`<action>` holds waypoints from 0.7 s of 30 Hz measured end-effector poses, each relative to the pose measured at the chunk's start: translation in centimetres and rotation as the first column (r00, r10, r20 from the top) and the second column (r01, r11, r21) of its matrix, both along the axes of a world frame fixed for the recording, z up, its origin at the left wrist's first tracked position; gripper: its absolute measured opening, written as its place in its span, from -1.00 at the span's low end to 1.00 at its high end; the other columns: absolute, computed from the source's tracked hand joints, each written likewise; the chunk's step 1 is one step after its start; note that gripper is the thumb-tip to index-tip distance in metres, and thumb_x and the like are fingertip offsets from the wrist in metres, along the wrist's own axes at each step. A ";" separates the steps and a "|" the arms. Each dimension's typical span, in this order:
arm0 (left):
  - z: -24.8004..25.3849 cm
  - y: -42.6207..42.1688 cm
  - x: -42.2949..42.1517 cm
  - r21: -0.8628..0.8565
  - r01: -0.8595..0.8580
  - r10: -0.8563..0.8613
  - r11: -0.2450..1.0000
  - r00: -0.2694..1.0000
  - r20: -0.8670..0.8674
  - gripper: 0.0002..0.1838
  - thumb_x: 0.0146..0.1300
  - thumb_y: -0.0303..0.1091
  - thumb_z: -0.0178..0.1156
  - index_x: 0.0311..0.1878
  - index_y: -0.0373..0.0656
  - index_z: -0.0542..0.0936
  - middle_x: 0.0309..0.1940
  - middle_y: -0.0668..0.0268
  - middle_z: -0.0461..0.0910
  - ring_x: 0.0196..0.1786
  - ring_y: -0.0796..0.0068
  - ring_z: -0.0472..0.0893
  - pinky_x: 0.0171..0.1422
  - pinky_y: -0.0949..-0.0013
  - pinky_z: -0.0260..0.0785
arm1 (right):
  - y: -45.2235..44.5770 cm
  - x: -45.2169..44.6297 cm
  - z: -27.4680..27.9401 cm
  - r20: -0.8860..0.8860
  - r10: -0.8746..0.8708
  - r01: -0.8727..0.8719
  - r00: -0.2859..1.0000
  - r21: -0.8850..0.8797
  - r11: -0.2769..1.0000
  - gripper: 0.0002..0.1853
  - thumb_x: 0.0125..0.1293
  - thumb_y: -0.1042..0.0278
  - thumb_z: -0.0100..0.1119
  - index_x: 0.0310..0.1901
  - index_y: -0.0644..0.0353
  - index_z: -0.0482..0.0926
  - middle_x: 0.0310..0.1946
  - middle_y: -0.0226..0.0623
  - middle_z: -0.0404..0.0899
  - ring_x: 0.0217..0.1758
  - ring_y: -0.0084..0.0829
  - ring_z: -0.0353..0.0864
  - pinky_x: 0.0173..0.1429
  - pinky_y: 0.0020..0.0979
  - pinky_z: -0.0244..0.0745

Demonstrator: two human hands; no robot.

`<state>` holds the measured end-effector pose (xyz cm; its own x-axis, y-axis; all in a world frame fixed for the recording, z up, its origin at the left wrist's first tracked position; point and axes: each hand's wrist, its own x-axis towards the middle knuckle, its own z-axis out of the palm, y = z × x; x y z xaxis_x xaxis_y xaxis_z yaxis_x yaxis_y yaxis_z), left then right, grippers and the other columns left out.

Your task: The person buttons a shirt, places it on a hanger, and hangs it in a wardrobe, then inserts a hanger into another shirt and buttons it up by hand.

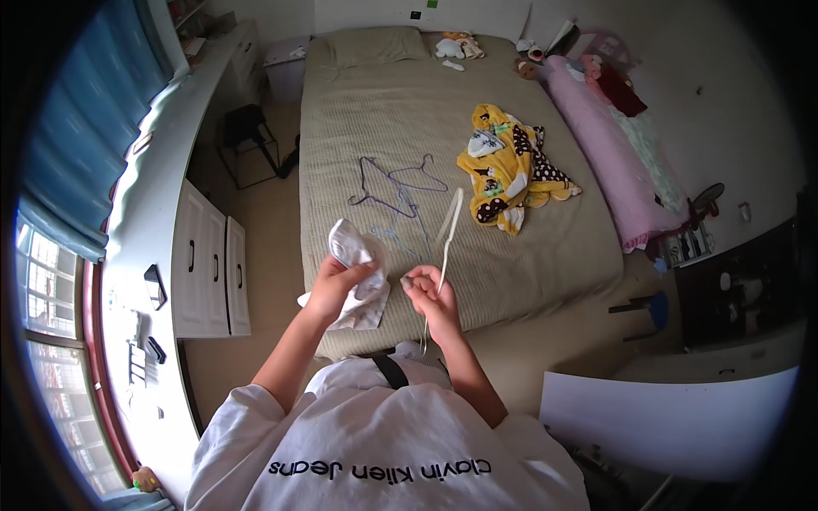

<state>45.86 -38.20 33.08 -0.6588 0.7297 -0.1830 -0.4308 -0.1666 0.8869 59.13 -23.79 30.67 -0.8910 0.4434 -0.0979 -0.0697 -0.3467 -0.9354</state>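
Observation:
My left hand (331, 288) is closed on a white cloth garment (368, 300), which hangs down in loose folds over the near end of the bed. A short way to its right, my right hand (432, 296) grips a cream-white clothes hanger (452, 230), seen nearly edge-on. One end of the hanger points up and away, and a thin part shows below the hand. The garment and the hanger are apart. Beyond my hands, several blue and purple hangers (385, 203) lie tangled on the bed (358, 111).
A yellow patterned cloth (504, 170) lies crumpled on the bed's right side. Soft toys (460, 45) and a pillow (379, 47) are at the far end. White cabinets (202, 255) and a black stool (245, 128) stand left. A white panel (665, 417) is near right.

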 end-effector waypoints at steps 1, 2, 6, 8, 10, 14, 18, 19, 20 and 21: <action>-0.3 0.9 0.7 -0.022 0.013 -0.013 1.000 0.999 -0.035 -0.71 0.20 -0.55 0.20 0.01 -0.22 0.50 -0.15 0.34 0.61 -0.11 0.54 0.58 0.06 0.40 0.41 | 0.6 -0.1 -0.6 -0.027 0.040 -0.036 0.999 0.135 0.990 -0.74 0.22 0.51 0.24 -0.10 0.23 0.41 -0.54 -0.56 0.37 -0.50 -0.78 0.26 -0.40 -0.67 0.14; -0.4 2.1 1.5 -0.042 0.022 -0.025 0.999 0.997 -0.071 -0.68 0.20 -0.56 0.20 0.04 -0.23 0.50 -0.14 0.33 0.61 -0.07 0.52 0.58 0.09 0.38 0.40 | 1.0 -0.5 -0.4 -0.090 0.087 -0.079 0.992 0.088 0.993 -0.69 0.22 0.54 0.23 -0.04 0.25 0.38 -0.47 -0.53 0.42 -0.41 -0.75 0.37 -0.29 -0.67 0.27; 0.0 4.9 2.8 -0.147 0.051 -0.057 0.988 0.998 -0.037 -0.67 0.27 -0.51 -0.02 0.10 -0.33 0.44 0.01 0.18 0.52 0.04 0.36 0.52 0.18 0.32 0.33 | 2.9 -1.1 -0.9 -0.113 0.063 -0.058 0.992 0.050 0.997 -0.69 0.21 0.51 0.26 -0.04 0.25 0.40 -0.33 -0.49 0.46 -0.29 -0.69 0.44 -0.20 -0.63 0.36; 0.0 6.1 2.7 -0.183 0.112 -0.169 0.977 0.926 -0.337 -0.63 0.27 -0.46 -0.07 0.12 -0.39 0.43 0.02 0.11 0.49 0.06 0.27 0.50 0.20 0.30 0.30 | 4.8 -0.7 -2.3 -0.068 0.084 -0.078 0.994 0.086 0.993 -0.72 0.23 0.47 0.26 -0.06 0.26 0.43 -0.32 -0.48 0.47 -0.27 -0.68 0.45 -0.19 -0.61 0.38; 0.5 7.3 2.7 -0.216 0.199 -0.283 0.956 0.819 -0.499 -0.59 0.26 -0.42 -0.10 0.11 -0.47 0.43 0.03 0.00 0.46 0.08 0.13 0.49 0.23 0.27 0.29 | 6.6 -0.2 -3.3 -0.032 0.112 -0.107 0.993 0.133 0.985 -0.74 0.26 0.41 0.25 -0.07 0.26 0.46 -0.35 -0.48 0.48 -0.29 -0.70 0.44 -0.21 -0.60 0.37; 1.3 9.9 3.6 -0.280 0.253 -0.373 0.926 0.728 -0.575 -0.61 0.23 -0.51 -0.10 0.11 -0.41 0.48 0.04 0.00 0.49 0.07 0.19 0.53 0.21 0.25 0.35 | 10.3 1.1 -4.0 0.132 0.085 -0.065 0.988 -0.145 0.987 -0.90 0.25 0.38 0.10 -0.33 0.21 0.51 -0.59 -0.55 0.35 -0.59 -0.72 0.24 -0.51 -0.60 0.11; -0.4 11.5 3.6 -0.193 0.252 -0.308 0.948 0.878 -0.368 -0.66 0.20 -0.60 -0.03 0.02 -0.30 0.56 -0.04 0.05 0.57 -0.05 0.28 0.60 0.02 0.33 0.48 | 14.1 1.4 -3.8 0.160 -0.015 0.070 0.987 -0.339 0.938 -0.92 0.10 0.42 -0.04 -0.47 0.15 0.46 -0.61 -0.50 0.36 -0.65 -0.68 0.19 -0.58 -0.59 0.02; -0.8 11.8 3.5 -0.279 0.183 -0.293 0.943 0.852 -0.433 -0.68 0.19 -0.60 -0.02 -0.01 -0.28 0.58 -0.04 0.05 0.57 -0.06 0.27 0.60 0.00 0.33 0.49 | 14.8 1.4 -4.0 0.207 -0.053 0.128 0.977 -0.371 0.920 -0.92 0.09 0.40 -0.02 -0.48 0.14 0.45 -0.57 -0.46 0.45 -0.61 -0.63 0.30 -0.56 -0.58 0.10; -1.5 12.0 3.3 -0.359 0.106 -0.286 0.927 0.820 -0.497 -0.69 0.19 -0.60 -0.01 -0.04 -0.25 0.60 -0.04 0.05 0.57 -0.07 0.26 0.60 -0.02 0.34 0.50 | 15.5 1.3 -3.8 0.223 -0.077 0.167 0.972 -0.421 0.891 -0.92 0.09 0.38 0.00 -0.47 0.14 0.46 -0.51 -0.42 0.53 -0.54 -0.58 0.42 -0.53 -0.55 0.19; -3.4 12.0 2.7 -0.461 0.083 -0.368 0.883 0.733 -0.572 -0.61 0.18 -0.47 0.14 0.12 -0.10 0.52 0.09 0.11 0.51 0.04 0.16 0.55 0.07 0.21 0.46 | 16.6 1.5 -4.2 0.168 -0.006 0.090 0.986 -0.495 0.864 -0.78 0.08 0.39 -0.05 -0.25 0.28 0.48 -0.33 -0.28 0.56 -0.29 -0.43 0.50 -0.18 -0.42 0.31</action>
<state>48.54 -26.17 29.68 -0.5460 0.8336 -0.0837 0.2690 0.2690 0.9248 60.64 -7.22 26.47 -0.8247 0.3397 -0.4522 0.0326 -0.7697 -0.6376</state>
